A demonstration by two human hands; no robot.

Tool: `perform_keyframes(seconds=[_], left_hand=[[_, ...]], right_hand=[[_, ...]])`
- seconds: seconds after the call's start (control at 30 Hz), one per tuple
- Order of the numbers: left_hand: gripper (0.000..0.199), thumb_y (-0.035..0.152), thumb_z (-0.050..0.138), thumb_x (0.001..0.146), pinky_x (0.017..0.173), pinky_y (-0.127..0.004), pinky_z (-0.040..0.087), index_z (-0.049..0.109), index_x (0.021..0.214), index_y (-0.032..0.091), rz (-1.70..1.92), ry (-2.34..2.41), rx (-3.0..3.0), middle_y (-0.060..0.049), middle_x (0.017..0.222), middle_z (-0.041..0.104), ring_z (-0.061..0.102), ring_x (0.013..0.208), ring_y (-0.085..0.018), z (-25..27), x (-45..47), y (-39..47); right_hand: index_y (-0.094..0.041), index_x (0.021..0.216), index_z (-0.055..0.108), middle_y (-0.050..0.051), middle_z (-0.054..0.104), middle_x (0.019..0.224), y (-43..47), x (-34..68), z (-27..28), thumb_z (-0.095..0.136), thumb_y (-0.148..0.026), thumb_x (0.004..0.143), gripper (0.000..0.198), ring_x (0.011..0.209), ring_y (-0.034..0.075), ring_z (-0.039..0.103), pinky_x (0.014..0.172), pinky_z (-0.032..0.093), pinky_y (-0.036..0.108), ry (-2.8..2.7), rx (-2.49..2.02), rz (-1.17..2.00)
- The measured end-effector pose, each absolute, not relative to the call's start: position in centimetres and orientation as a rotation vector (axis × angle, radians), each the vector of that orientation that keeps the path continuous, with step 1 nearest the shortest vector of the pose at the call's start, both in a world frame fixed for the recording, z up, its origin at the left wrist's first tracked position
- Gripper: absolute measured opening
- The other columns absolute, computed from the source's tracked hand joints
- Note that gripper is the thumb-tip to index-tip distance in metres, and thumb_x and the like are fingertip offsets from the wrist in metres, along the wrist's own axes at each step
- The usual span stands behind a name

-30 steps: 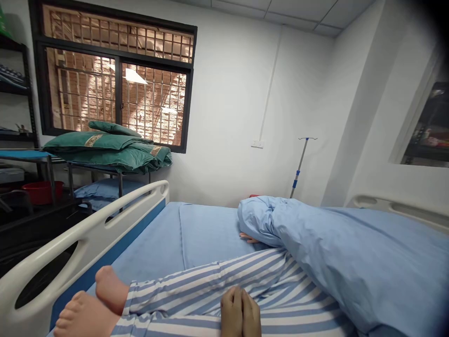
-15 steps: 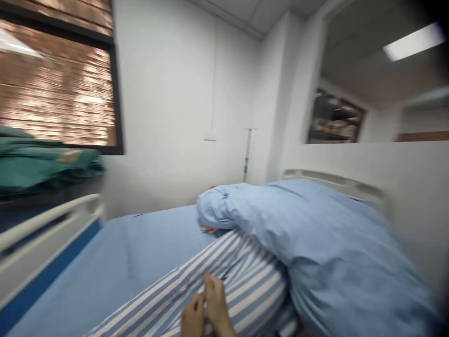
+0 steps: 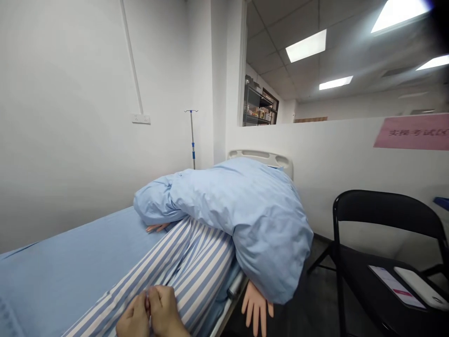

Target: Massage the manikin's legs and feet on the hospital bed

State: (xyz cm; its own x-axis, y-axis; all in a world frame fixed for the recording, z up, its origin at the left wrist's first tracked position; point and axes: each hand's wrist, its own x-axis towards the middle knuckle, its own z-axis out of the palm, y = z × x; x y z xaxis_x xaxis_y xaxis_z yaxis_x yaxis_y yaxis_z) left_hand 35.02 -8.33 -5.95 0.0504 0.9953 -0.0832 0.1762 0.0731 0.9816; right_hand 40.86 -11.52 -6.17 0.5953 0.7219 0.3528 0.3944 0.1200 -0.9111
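Head cam: view's swung R vs 1 s ago; window, bare feet & side rail out of frame; chair, pink sign & dangling manikin hand now in. L hand & R hand still together, fingers curled in, knuckles touching, no obj. visible in either. Both over striped trousers; contact unclear. Blue quilt bunched at bed's head end, spilling over near edge, apart from both hands. So prob. a look-over, no handling yet. Text: sign reads 实操考试区, last char. blurry. Phone on chair: screen txt illegible; no brands legible.
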Motion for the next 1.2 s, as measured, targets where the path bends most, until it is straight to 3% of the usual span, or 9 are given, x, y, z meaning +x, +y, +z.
perform_keyframes(seconds=[0.13,0.23,0.63,0.77,1.2], left_hand=[[0.029,0.041,0.045,0.06,0.06,-0.028,0.04,0.059,0.065,0.016,0.961,1.399,1.421,-0.003,0.069,0.061,0.053,0.073,-0.021,-7.2,35.1,-8.1],[0.031,0.043,0.042,0.063,0.061,-0.028,0.04,0.059,0.071,0.018,0.911,1.404,1.473,-0.004,0.073,0.062,0.054,0.074,-0.021,-8.0,35.0,-7.9],[0.034,0.043,0.036,0.072,0.059,-0.022,0.035,0.053,0.059,0.017,1.014,1.23,1.616,0.0,0.058,0.056,0.049,0.063,-0.014,-8.3,35.6,-8.9],[0.034,0.044,0.035,0.073,0.062,-0.023,0.034,0.053,0.062,0.017,1.042,1.178,1.631,0.0,0.06,0.056,0.048,0.064,-0.014,-8.6,35.7,-9.4],[0.035,0.044,0.038,0.071,0.052,-0.022,0.032,0.042,0.049,0.017,1.266,1.052,1.411,0.002,0.048,0.044,0.039,0.05,-0.01,-5.8,37.7,-10.0]], right_hand=[[-0.016,0.048,0.032,-0.003,0.033,0.044,-11.6,40.9,-6.3,0.026,-0.036,0.08,0.039,0.044,0.007,0.034,0.042,0.021,0.019,-0.995,-1.501,0.311],[-0.016,0.048,0.033,-0.004,0.033,0.044,-11.7,40.8,-6.4,0.027,-0.038,0.08,0.039,0.045,0.007,0.033,0.042,0.021,0.019,-0.997,-1.52,0.329],[-0.015,0.048,0.037,-0.005,0.032,0.045,-11.7,42.8,-4.6,0.028,-0.038,0.081,0.041,0.046,0.006,0.031,0.045,0.022,0.018,-1.115,-1.49,0.278],[-0.015,0.05,0.038,-0.004,0.038,0.047,-11.6,43.1,-6.9,0.03,-0.038,0.081,0.039,0.048,0.007,0.034,0.048,0.025,0.018,-1.098,-1.505,0.292],[-0.015,0.064,0.052,0.004,0.056,0.063,-11.6,43.7,-8.5,0.031,-0.045,0.079,0.039,0.06,0.014,0.048,0.058,0.036,0.021,-1.104,-1.349,0.462]])
